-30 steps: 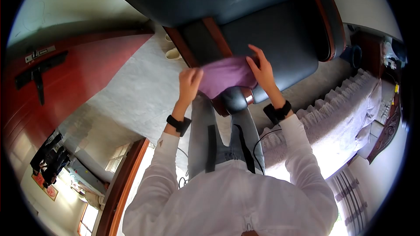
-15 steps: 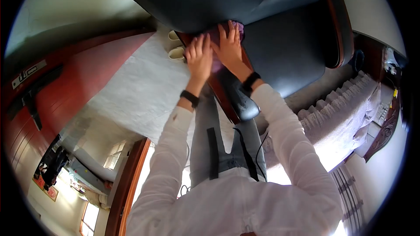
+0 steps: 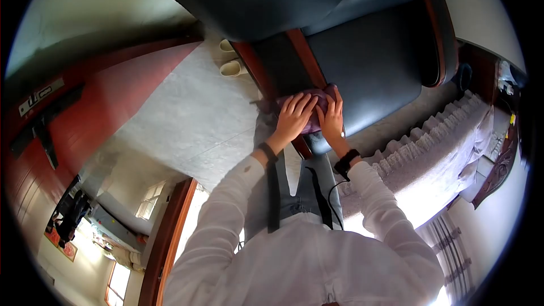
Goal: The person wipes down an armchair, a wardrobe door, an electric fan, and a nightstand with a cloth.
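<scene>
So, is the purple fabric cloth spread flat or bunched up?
Bunched up: the purple fabric cloth lies in wrinkled folds under the left hand and right hand, on the dark, wood-edged armrest.

a red door (image 3: 113, 90) fills much of the left side, with a long black handle (image 3: 42, 131) and a pale metal plate (image 3: 42, 97) above it. to the door's right, on the grey floor (image 3: 192, 119), sit two pale shoes (image 3: 231, 68) close beside each other. on the right, a whitish cover (image 3: 433, 147) with a ruffled edge lies along the room, near a dark carved wooden panel (image 3: 496, 177). below that hangs a striped curtain (image 3: 447, 241). a dark round thing, too dim to name, stands beside a brown cabinet (image 3: 481, 73). at lower left, past a wooden door frame (image 3: 173, 238), are dark hanging clothes (image 3: 71, 215), a red picture (image 3: 69, 251) and a bright window (image 3: 117, 280).
</scene>
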